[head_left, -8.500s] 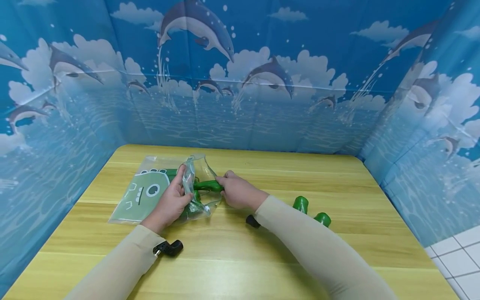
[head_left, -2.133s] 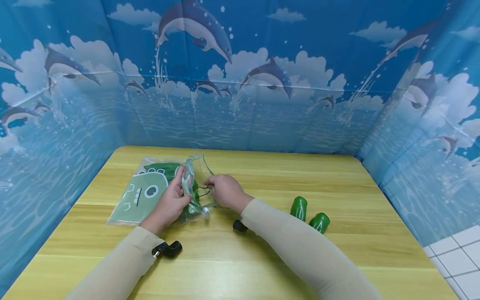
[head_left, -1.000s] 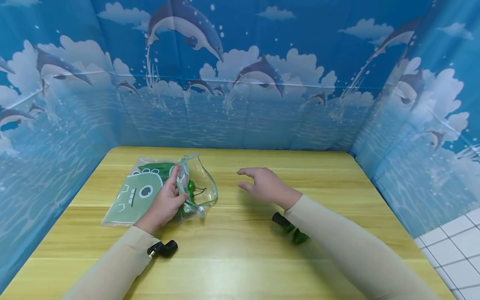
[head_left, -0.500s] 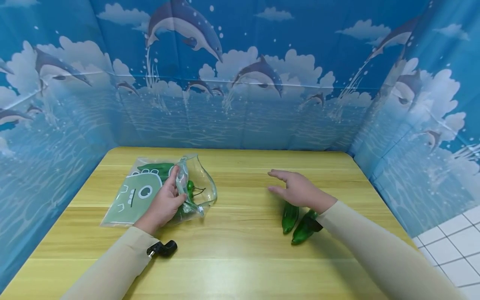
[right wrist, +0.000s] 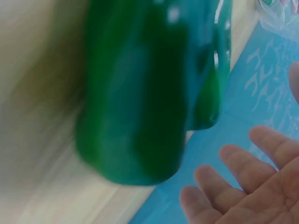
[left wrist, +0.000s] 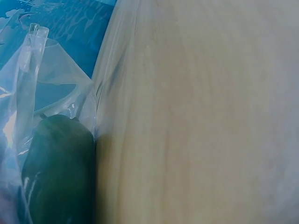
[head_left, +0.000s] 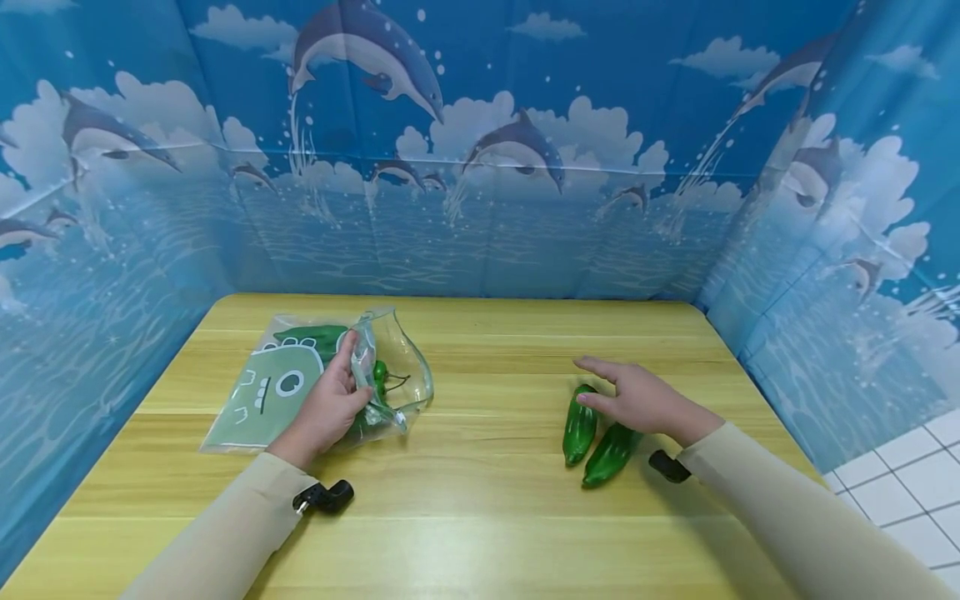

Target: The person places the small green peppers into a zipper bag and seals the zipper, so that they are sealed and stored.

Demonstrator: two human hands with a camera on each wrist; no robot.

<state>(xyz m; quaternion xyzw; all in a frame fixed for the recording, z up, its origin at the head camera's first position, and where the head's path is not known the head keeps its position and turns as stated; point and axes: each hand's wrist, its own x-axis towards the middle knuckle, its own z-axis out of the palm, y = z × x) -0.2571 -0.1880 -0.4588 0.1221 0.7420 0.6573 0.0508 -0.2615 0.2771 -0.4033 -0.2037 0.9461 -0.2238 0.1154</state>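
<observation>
My left hand [head_left: 326, 412] pinches the mouth edge of a clear plastic zip bag [head_left: 262, 417] printed with a green cartoon face. Through the plastic show green peppers, one long pepper [head_left: 318, 336] at the back and a stemmed pepper [head_left: 380, 379] near the open mouth. The left wrist view has a blurred green pepper [left wrist: 60, 172] behind the film. Two glossy green peppers, a left pepper [head_left: 579, 433] and a right pepper [head_left: 610, 457], lie side by side on the table. Over their far ends my right hand [head_left: 645, 402] hovers, fingers spread and holding nothing.
The yellow wood-grain table [head_left: 480, 517] has a blue dolphin curtain [head_left: 480, 233] along its back and sides. White floor tiles [head_left: 900, 479] appear beyond the right edge. Black wrist cameras, one left camera [head_left: 324, 498] and one right camera [head_left: 669, 467], hang under the sleeves.
My right hand let go inside the bag mouth, came out and moved right across the table to the two loose peppers. My left hand has kept its hold on the bag.
</observation>
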